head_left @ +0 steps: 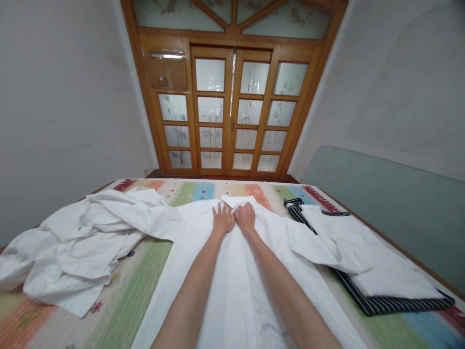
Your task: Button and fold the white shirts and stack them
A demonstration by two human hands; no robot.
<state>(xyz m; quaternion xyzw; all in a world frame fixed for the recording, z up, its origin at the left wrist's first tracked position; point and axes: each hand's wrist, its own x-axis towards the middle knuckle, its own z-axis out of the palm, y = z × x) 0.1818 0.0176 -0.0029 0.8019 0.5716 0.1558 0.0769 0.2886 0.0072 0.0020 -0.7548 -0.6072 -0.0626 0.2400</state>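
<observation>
A white button-front shirt (pixel 227 276) lies spread out, front side up, with its collar (pixel 240 198) at the far end. My left hand (pixel 223 219) is at the neck opening, its fingers partly spread on the cloth while the thumb side grips the placket edge. Close beside it, my right hand (pixel 245 216) is closed on the other side of the collar front. The hands nearly touch, and what lies between the fingertips is too small to make out. One sleeve (pixel 312 242) reaches to the right; the other runs left.
Crumpled white cloth (pixel 83 242) is heaped at the left, meeting the shirt's left sleeve. To the right lies a folded white garment (pixel 385 261) on black striped cloth (pixel 374 306). Underneath is a colourful patterned cover (pixel 134 286). A pale green headboard-like panel (pixel 385 198) borders the right side.
</observation>
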